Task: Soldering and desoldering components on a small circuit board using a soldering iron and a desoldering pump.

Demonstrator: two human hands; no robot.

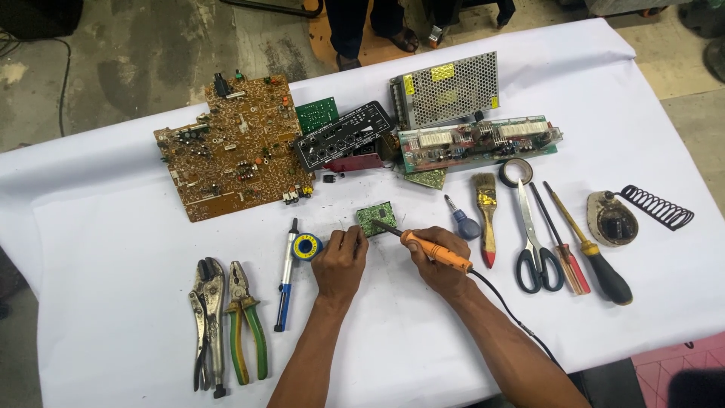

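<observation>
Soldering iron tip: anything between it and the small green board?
Nothing visible. The orange-handled soldering iron in the right hand has its tip at the near edge of the small green circuit board. The left hand sits at the board's left side, off the tip's line.

Bright even light, soft shadows, sharp focus, slight edge distortion

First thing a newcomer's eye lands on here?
Centre: the right hand holds an orange soldering iron with its tip at a small green board, and the left hand pinches something thin beside it. Behind lies a big brown circuit board; tools line the white table on both sides.
</observation>
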